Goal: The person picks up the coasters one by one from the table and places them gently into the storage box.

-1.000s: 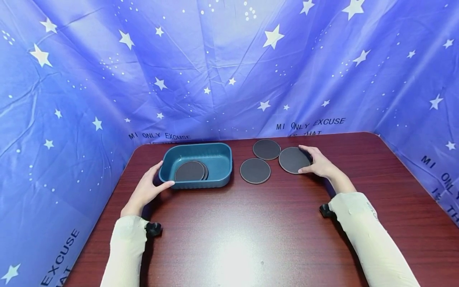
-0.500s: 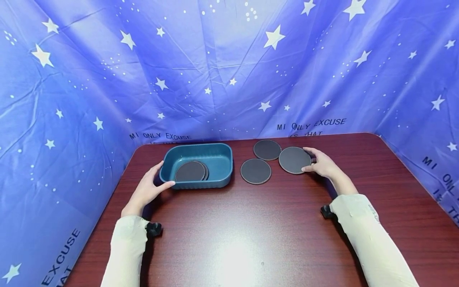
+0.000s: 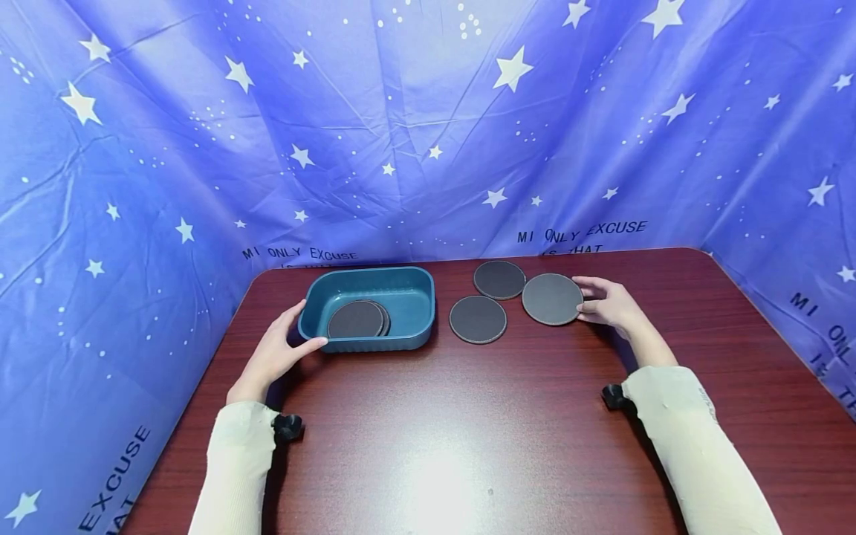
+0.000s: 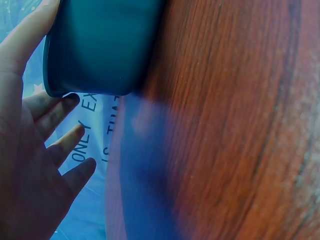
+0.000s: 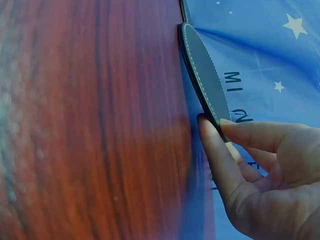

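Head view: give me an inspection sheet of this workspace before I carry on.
Surface: dark red wooden table, glare patch near the front edge.
Job's things: blue tub with dark round coasters overlapping inside; near coaster, far coaster and right coaster outside, the last raised at its right edge.
Clutter: nothing seen.
Grippers: left hand grips the tub's left end, thumb on the front wall; right hand pinches the right coaster's edge, thumb beneath.
Cables: nothing seen; black camera mounts at both wrists.
Surroundings: blue star-printed cloth on three sides.
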The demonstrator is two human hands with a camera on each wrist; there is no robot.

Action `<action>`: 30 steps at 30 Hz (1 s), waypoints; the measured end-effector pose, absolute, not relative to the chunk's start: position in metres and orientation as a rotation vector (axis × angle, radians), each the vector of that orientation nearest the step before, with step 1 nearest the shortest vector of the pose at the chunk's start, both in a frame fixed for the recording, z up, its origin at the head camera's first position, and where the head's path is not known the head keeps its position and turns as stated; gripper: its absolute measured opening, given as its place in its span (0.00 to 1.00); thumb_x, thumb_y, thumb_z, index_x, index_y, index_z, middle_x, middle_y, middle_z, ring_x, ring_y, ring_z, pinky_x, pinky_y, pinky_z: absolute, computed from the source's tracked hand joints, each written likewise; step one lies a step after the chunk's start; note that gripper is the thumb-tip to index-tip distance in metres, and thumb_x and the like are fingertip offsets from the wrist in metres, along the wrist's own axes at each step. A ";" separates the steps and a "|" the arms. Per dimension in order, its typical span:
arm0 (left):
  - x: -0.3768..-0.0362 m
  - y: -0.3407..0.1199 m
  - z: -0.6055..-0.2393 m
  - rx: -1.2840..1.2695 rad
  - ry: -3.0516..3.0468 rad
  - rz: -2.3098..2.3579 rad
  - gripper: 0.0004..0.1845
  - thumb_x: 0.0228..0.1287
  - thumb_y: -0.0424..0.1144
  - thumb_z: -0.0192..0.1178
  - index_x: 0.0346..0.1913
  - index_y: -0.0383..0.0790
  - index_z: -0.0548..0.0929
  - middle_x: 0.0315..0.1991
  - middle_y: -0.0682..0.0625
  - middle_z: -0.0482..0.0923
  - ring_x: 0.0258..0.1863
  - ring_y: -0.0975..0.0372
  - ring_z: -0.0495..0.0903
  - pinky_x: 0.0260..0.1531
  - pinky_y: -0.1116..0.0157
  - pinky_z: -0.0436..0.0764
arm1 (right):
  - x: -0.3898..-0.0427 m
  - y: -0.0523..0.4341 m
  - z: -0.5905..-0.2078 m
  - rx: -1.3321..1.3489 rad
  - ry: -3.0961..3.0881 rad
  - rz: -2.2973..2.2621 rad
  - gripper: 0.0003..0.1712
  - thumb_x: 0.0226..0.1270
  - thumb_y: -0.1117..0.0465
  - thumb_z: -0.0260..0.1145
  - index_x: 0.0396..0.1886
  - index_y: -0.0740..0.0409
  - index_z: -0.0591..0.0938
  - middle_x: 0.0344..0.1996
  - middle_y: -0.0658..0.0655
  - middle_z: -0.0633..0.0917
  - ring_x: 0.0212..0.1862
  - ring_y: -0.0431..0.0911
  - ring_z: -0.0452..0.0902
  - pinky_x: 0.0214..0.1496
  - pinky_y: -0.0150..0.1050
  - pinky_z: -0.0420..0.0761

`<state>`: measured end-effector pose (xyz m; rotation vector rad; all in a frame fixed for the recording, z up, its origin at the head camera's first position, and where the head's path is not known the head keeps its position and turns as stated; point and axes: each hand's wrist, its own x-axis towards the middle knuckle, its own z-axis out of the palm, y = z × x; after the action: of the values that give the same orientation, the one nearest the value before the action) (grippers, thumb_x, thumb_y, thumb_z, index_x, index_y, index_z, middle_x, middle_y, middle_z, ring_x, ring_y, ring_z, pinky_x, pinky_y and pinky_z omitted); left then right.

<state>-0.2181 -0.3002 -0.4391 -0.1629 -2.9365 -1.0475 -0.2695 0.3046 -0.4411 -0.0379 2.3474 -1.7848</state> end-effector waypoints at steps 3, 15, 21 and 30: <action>-0.219 -0.301 -0.440 -0.166 -2.936 -1.042 0.53 0.59 0.58 0.68 0.80 0.44 0.52 0.78 0.38 0.56 0.75 0.42 0.58 0.73 0.39 0.58 | -0.269 0.306 -0.441 -0.014 2.286 -1.849 0.41 0.65 0.77 0.61 0.76 0.71 0.57 0.37 0.37 0.81 0.35 0.31 0.82 0.41 0.30 0.87; -0.219 -0.301 -0.439 -0.160 -2.944 -1.050 0.53 0.59 0.59 0.68 0.80 0.45 0.52 0.78 0.38 0.55 0.76 0.42 0.56 0.73 0.38 0.58 | -0.268 0.306 -0.437 0.051 2.097 -2.020 0.44 0.65 0.78 0.62 0.77 0.70 0.53 0.36 0.36 0.84 0.37 0.32 0.84 0.43 0.29 0.87; -0.219 -0.301 -0.440 -0.151 -2.942 -1.074 0.53 0.59 0.59 0.68 0.80 0.45 0.52 0.78 0.38 0.56 0.76 0.42 0.56 0.73 0.37 0.57 | -0.266 0.303 -0.433 0.036 1.997 -2.104 0.44 0.66 0.78 0.61 0.78 0.70 0.51 0.37 0.37 0.85 0.38 0.33 0.85 0.43 0.29 0.87; -0.220 -0.301 -0.439 -0.166 -2.933 -1.070 0.53 0.59 0.59 0.69 0.80 0.44 0.52 0.77 0.38 0.57 0.76 0.42 0.56 0.73 0.38 0.57 | -0.265 0.291 -0.429 0.015 1.968 -2.123 0.44 0.67 0.78 0.60 0.78 0.70 0.51 0.38 0.38 0.85 0.38 0.34 0.85 0.44 0.29 0.87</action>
<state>-0.2201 -0.3014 -0.4390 -0.1657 -2.9334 -1.0702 -0.2651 0.2909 -0.4290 0.0148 1.9683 -2.1234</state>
